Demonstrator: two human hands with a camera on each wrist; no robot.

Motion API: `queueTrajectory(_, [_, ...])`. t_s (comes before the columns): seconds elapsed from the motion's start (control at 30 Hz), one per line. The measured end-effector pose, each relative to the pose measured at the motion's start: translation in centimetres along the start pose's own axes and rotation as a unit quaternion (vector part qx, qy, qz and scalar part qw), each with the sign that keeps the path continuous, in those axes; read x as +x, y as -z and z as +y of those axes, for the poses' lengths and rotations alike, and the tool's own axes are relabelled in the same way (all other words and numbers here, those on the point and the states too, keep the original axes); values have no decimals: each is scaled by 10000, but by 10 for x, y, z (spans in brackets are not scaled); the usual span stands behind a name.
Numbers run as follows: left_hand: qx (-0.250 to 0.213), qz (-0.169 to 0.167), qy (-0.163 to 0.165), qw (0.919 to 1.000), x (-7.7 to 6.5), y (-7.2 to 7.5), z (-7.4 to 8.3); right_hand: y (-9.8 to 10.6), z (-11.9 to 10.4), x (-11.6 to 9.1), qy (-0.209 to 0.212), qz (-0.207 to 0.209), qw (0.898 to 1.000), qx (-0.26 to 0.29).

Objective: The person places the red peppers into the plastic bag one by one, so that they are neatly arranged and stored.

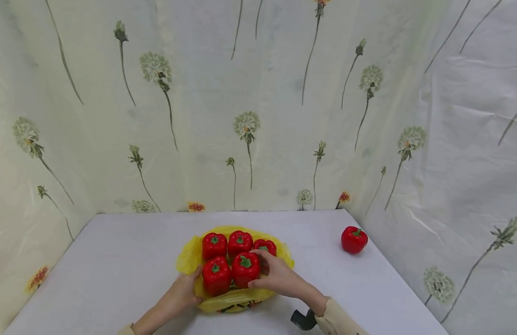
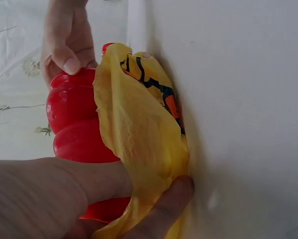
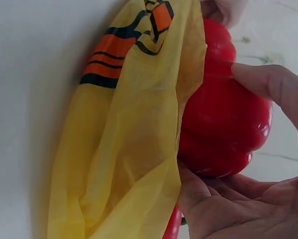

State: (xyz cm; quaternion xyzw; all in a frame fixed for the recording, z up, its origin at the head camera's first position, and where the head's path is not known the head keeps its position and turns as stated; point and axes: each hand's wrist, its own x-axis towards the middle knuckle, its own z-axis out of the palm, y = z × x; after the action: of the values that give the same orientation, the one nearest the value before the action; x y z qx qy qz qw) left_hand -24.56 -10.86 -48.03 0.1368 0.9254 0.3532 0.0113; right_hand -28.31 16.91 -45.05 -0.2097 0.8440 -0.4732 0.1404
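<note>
A yellow plastic bag (image 1: 184, 261) lies opened out on the table with several red bell peppers, green-stemmed, inside it. My right hand (image 1: 281, 277) curves around the front right bell pepper (image 1: 245, 274), its thumb on the near side and its fingers on the far side. The right wrist view shows that grip on the bell pepper (image 3: 226, 114) close up. On the left, my left hand (image 1: 180, 294) pinches the bag's edge; in the left wrist view the bag (image 2: 144, 134) passes between its digits. The front left bell pepper (image 1: 216, 277) is right beside that hand.
Another red bell pepper (image 1: 353, 240) stands alone near the right edge of the white table (image 1: 128, 251). A dark curved object (image 1: 303, 320) shows beside the right sleeve at the near side. A dandelion-print curtain (image 1: 275, 153) hangs behind and along the sides.
</note>
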Motion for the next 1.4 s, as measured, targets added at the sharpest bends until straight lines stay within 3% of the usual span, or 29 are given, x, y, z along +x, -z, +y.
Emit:
queueTrajectory(0.43, [-231, 82, 15, 9997, 0, 5, 2, -14, 7, 4, 85, -135, 9999, -55])
queueTrajectory(0.8, [-516, 190, 551, 9970, 1, 1, 2, -28, 15, 5, 96, -328, 9994, 15])
queueTrajectory(0.97, [-615, 278, 375, 9970, -1, 2, 3, -29, 15, 8, 151, -384, 9991, 33])
queueTrajectory(1.17, [-539, 201, 519, 9970, -1, 2, 2, -25, 11, 10, -80, -325, 9990, -305])
queueTrajectory(1.4, [-590, 245, 369, 9973, -1, 2, 1, -25, 11, 9, -356, -360, 9987, -45])
